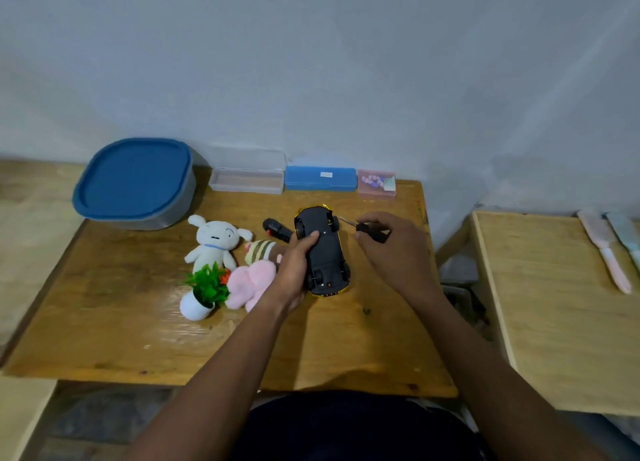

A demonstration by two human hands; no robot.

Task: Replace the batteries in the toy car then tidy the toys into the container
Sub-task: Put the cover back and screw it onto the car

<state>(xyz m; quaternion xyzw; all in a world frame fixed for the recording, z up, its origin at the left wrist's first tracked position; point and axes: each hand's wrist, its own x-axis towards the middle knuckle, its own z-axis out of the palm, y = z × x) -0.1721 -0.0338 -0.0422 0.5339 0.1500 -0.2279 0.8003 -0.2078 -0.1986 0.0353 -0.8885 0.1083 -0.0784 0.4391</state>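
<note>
A yellow toy car (325, 249) lies upside down on the wooden table (138, 329), its black underside facing up. My left hand (294, 270) grips its left side, thumb on the underside. To the car's right, my right hand (388, 249) holds a small black-handled screwdriver (367, 230), whose metal tip points at the car's far wheel. A grey container with a blue lid (135, 183) stands shut at the table's back left. A white plush dog (214, 242), a pink plush (247, 285), a striped plush (261, 251) and a small potted plant toy (204, 292) lie left of the car.
A black remote-like piece (277, 230) lies behind the left hand. Along the wall sit a clear case (247, 176), a blue case (320, 179) and a pink box (376, 182). A second table (554, 322) at the right carries two brushes (606, 249).
</note>
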